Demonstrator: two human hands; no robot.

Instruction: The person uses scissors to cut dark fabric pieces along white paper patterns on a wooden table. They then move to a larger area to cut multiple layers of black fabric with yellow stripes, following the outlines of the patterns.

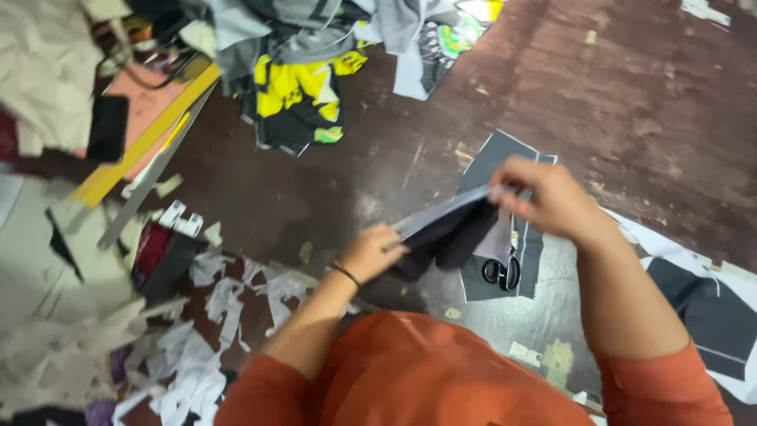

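Observation:
My left hand [371,251] and my right hand [548,197] both grip a folded piece of grey and dark fabric [453,229], stretched between them above the floor. The left hand pinches its lower left end and the right hand holds its upper right end. Directly under the fabric, black-handled scissors [502,273] lie on a dark grey cut fabric panel [493,170]. I wear orange sleeves and a thin band on the left wrist.
A dark, worn floor [615,87] spreads to the right. White fabric scraps [229,300] litter the lower left. Yellow and black garments [296,99] pile at top centre. A long metal ruler [154,170] and a yellow board [142,146] lie at left.

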